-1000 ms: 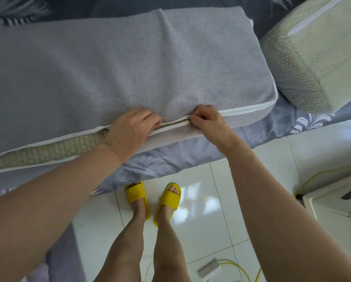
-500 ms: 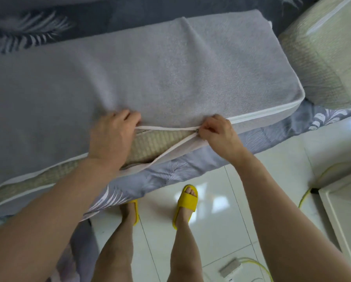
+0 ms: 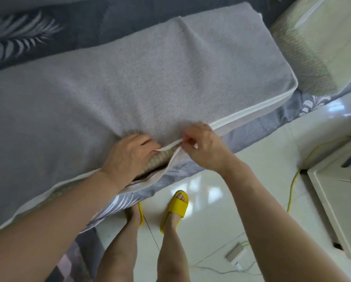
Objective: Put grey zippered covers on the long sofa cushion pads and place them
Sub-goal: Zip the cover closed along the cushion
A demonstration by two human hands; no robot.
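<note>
Nubby grey cover [image 3: 150, 84], woven pad [image 3: 156, 162], perhaps straw.

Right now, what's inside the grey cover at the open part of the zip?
A woven greenish pad shows in the gap of the grey cover, between the left hand and right hand. Cover fabric hides the rest of the pad.
</note>
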